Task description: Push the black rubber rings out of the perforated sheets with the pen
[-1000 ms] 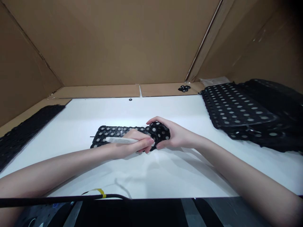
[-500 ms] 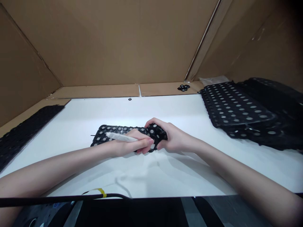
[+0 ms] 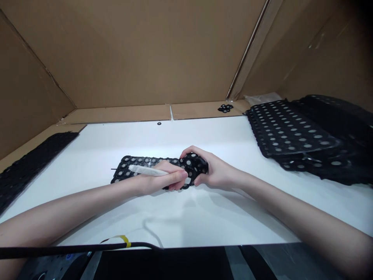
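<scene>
A black sheet of round parts with grey centres (image 3: pixel 127 166) lies on the white table in front of me. My left hand (image 3: pixel 167 179) is closed around a white pen-shaped tool (image 3: pixel 145 170). The tool's thick end points left, and its tip is near the sheet's right part. My right hand (image 3: pixel 214 170) grips the sheet's right end, which is bent up and over, with the thumb at the near side and the fingers at the far side. Part of the sheet is hidden under my left hand and forearm.
A stack of black dotted sheets (image 3: pixel 294 128) lies at the right. Another black sheet (image 3: pixel 32 159) lies at the left. A small ring (image 3: pixel 159 123) and a little cluster of round pieces (image 3: pixel 225 108) are at the back. Cardboard walls (image 3: pixel 151 54) surround the table; a black cable (image 3: pixel 87 249) crosses its front edge.
My right hand and the bent end of the sheet have shifted slightly to the right. My left hand keeps the tool in nearly the same spot. The view has tilted a little.
</scene>
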`<state>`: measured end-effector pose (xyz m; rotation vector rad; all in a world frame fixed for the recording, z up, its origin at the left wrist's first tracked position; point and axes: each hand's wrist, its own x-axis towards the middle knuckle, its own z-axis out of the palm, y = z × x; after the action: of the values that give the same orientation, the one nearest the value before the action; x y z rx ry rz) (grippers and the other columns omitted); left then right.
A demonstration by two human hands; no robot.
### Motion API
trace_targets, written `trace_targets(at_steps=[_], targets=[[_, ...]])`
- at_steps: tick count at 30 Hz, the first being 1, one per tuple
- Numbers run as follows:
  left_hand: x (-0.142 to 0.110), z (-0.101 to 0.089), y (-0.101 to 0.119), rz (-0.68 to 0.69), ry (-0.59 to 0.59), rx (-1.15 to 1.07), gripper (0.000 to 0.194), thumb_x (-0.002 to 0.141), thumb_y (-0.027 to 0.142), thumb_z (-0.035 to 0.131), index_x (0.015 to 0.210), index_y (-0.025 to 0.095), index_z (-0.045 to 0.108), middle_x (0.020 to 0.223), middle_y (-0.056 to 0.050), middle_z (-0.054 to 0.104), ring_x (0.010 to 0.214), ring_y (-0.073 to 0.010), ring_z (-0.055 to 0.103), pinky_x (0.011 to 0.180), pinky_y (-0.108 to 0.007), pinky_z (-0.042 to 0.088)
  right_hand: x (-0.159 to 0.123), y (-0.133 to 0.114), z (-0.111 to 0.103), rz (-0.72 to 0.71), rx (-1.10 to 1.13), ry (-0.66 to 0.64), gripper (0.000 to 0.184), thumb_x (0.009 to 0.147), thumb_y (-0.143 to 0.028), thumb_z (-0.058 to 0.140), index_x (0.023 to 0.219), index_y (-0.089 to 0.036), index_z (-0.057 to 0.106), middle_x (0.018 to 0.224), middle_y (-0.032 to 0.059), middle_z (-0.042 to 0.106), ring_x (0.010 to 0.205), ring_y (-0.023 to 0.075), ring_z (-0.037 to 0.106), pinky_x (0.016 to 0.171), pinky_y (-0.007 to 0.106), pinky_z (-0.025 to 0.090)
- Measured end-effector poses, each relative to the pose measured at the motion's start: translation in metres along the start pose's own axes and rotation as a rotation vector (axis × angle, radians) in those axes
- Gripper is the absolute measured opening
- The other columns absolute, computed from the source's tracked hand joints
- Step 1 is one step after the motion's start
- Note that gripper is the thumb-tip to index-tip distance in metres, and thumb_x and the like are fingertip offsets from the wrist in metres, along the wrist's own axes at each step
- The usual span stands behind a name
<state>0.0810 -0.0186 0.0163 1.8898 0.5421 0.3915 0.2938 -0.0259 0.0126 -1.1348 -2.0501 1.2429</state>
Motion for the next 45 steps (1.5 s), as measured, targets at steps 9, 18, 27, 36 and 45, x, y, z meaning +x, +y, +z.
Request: trace_targets(at_steps=[9,18,27,36,45], targets=[[0.0003,0.0007,0.0044,0.005,-0.002,0.011,0.045,0.095,0.032,0.034,0.056,0.015,0.045,0.058,0.001,0.046,0.055,-0.0094,0.041,0.058,-0.023,0.035,-0.0013,0.0082,0.0017,-0.089,0.010,0.051,0.055,0.060,-0.006,0.066,0.109,-0.025,0.047,0.103,-0.0003,0.057,0.095,0.0204,0.054,0.080,0.032,0.044],[0.0005,0.0038,-0.0029,0.023,-0.010,0.101,0.048,0.097,0.036,0.032,0.055,0.015,0.043,0.054,0.002,0.043,0.053,-0.0087,0.040,0.056,-0.023,0.035,-0.0033,0.0071,0.0013,-0.083,-0.023,0.064,0.055,0.059,-0.006,0.064,0.107,-0.025,0.049,0.105,0.0006,0.058,0.098,0.0227,0.054,0.082,0.034,0.043],[0.0013,0.0010,-0.0039,0.049,-0.061,0.143,0.049,0.097,0.039,0.033,0.055,0.015,0.044,0.055,0.002,0.044,0.053,-0.0084,0.042,0.056,-0.023,0.034,-0.0035,0.0062,0.0042,-0.095,-0.031,0.081,0.053,0.059,-0.006,0.062,0.107,-0.025,0.049,0.103,0.0006,0.058,0.098,0.0228,0.054,0.084,0.035,0.043],[0.0011,-0.0010,0.0034,0.019,-0.031,0.065,0.046,0.096,0.033,0.033,0.056,0.014,0.044,0.056,0.002,0.044,0.054,-0.0083,0.041,0.058,-0.021,0.034,-0.0052,0.0072,0.0030,-0.101,-0.003,0.087,0.053,0.059,-0.007,0.066,0.106,-0.025,0.049,0.102,0.0000,0.058,0.095,0.0212,0.055,0.082,0.034,0.043],[0.0012,0.0035,-0.0010,0.043,-0.028,0.119,0.046,0.097,0.034,0.032,0.056,0.015,0.042,0.055,0.002,0.042,0.054,-0.0080,0.039,0.057,-0.022,0.033,-0.0049,0.0099,0.0025,-0.115,-0.031,0.087,0.054,0.060,-0.006,0.066,0.107,-0.025,0.049,0.106,0.0012,0.058,0.100,0.0238,0.054,0.085,0.036,0.043]])
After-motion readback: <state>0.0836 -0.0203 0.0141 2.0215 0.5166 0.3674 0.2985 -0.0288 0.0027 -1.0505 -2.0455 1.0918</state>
